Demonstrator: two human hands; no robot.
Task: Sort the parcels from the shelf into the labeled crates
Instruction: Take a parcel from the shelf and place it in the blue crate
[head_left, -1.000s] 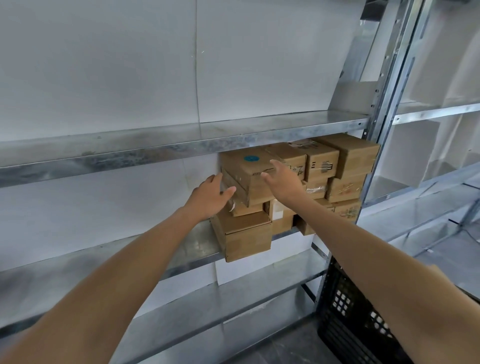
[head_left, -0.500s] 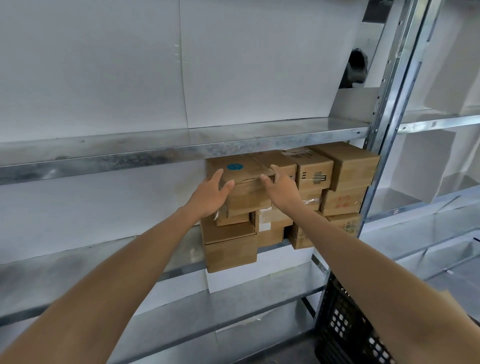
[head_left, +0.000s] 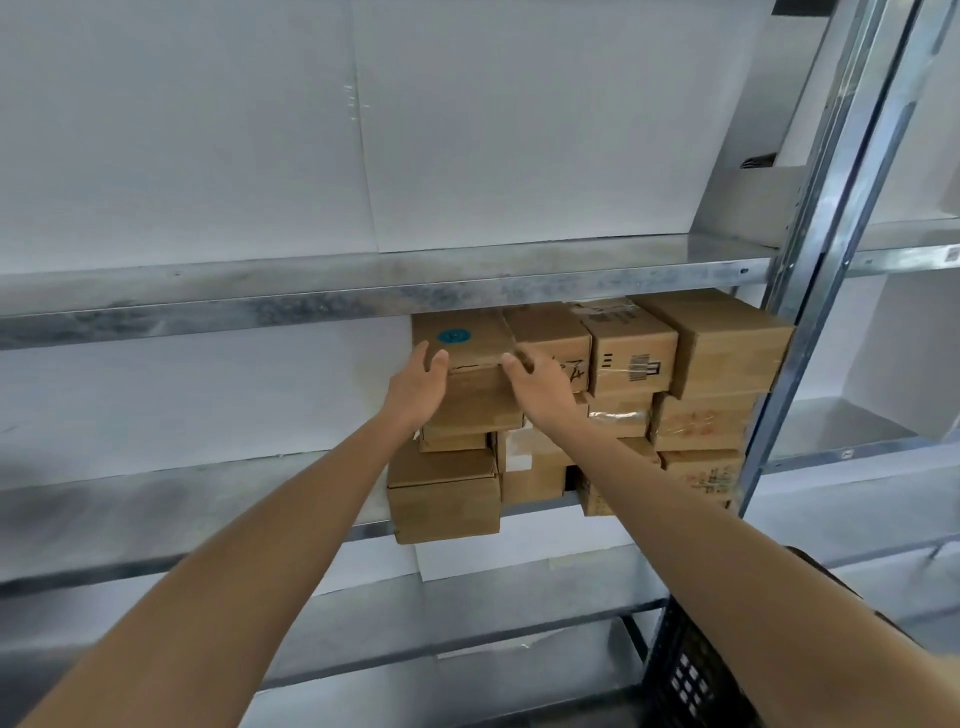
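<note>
shelf boards (head_left: 363, 296): galvanised metal — mottled grey, dull sheen
upright post (head_left: 795, 312): same metal, brighter, perforated
parcels (head_left: 727, 343): brown cardboard, matt, slightly creased
tape (head_left: 618, 415): clear plastic film, glossy, wrinkled
back panel (head_left: 519, 130): white, smooth, matt — material unclear
crate (head_left: 685, 675): black plastic, lattice wall, matt

Head cam, one wide-angle view, faces fwd at shelf (head_left: 363, 291).
Near: forearms run in from bottom edge; left hand (head_left: 415, 387) & right hand (head_left: 543, 387) mid-frame, parcel (head_left: 478, 338) between them.
</note>
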